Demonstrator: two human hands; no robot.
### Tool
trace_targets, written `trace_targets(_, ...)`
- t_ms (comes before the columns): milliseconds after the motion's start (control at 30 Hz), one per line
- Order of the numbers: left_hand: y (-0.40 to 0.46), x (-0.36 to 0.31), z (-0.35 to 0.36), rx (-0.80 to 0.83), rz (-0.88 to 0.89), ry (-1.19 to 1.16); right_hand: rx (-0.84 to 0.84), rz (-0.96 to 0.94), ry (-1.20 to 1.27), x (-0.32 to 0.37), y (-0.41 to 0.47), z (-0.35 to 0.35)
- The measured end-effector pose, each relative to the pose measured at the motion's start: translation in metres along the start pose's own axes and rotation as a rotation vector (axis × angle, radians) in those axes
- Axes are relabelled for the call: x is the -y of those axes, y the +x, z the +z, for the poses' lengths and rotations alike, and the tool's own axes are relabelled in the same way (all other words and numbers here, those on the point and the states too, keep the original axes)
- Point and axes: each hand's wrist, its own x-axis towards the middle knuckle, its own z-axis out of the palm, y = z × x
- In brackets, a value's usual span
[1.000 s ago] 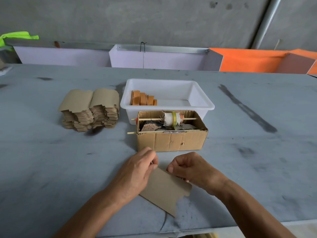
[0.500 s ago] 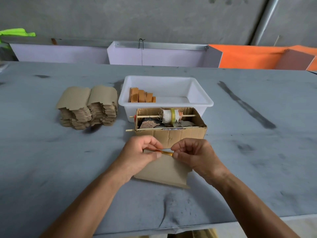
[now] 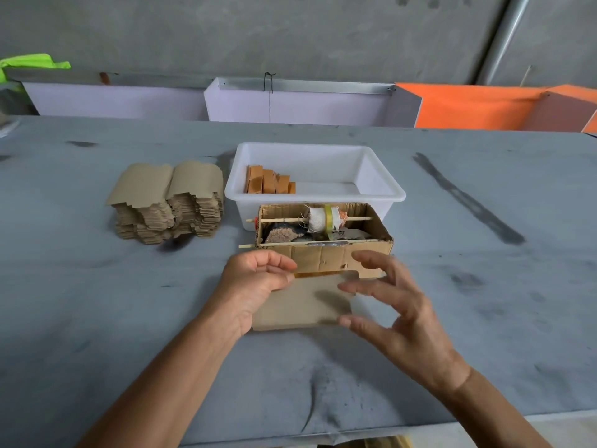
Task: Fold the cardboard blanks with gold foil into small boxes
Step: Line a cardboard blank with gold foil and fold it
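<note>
One blank (image 3: 303, 302) sits pinched in the left hand (image 3: 255, 286), right hand (image 3: 397, 305) spread wide and empty beside it; next likely creasing its foil edge.

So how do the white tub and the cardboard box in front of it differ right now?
The white plastic tub is larger and sits farther back; the cardboard box is smaller and nearer the hands. The tub is smooth with a rolled rim and holds only a few orange-brown folded pieces at its left end; the box is creased, crossed by two wooden sticks, one carrying a tape spool. Both are open-topped and rectangular.
</note>
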Motion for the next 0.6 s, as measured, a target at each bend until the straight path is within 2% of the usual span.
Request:
trace_targets(133, 0.0, 0.002, 0.002, -0.01, -0.06, -0.047, -0.017, -0.309, -0.312, 0.004, -0.013, 0.004)
trace_targets(267, -0.003, 0.004, 0.007, 0.016, -0.155, -0.092, -0.055, -0.492, -0.507, 0.003, -0.015, 0.014)
trace_targets(400, -0.004, 0.005, 0.008, 0.072, -0.277, -0.16, -0.056, -0.572, -0.595, -0.002, -0.017, 0.018)
trace_targets(600, -0.006, 0.01, 0.006, 0.073, -0.286, -0.142, -0.054, -0.593, -0.589, 0.002, -0.019, 0.019)
